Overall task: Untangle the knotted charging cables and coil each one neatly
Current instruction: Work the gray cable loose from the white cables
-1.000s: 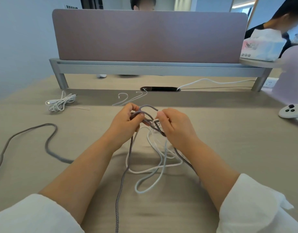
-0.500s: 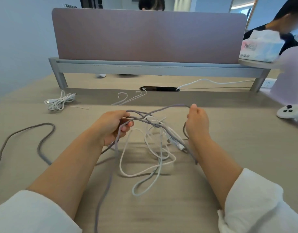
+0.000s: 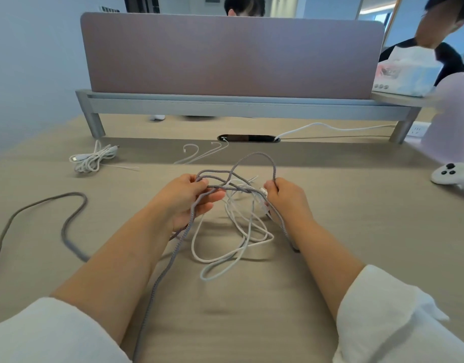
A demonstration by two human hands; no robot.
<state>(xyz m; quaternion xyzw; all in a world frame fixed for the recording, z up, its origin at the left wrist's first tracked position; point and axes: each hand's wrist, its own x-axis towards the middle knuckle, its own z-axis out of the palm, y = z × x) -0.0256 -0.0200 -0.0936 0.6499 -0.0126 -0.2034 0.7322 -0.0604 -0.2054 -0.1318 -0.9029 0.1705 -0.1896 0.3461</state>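
A grey braided cable [image 3: 254, 156] and a thin white cable [image 3: 241, 239] are tangled together over the middle of the desk. My left hand [image 3: 189, 200] grips several grey strands at the left of the knot. My right hand [image 3: 286, 197] pinches the grey cable's raised loop beside a white plug. The white loops hang down onto the desk between my forearms. One grey run trails toward me, another snakes off to the left [image 3: 68, 218].
A bundled white cable [image 3: 93, 158] lies at the back left, and thin white leads [image 3: 199, 153] run from the desk's cable slot [image 3: 249, 138]. A white controller [image 3: 451, 174] sits at the right edge. A partition [image 3: 230, 56] closes the back; people sit behind it.
My hands pulled apart, drawing the grey loop out wide, then came closer again. The grey loop now arches up above the knot, and the knot looks looser.
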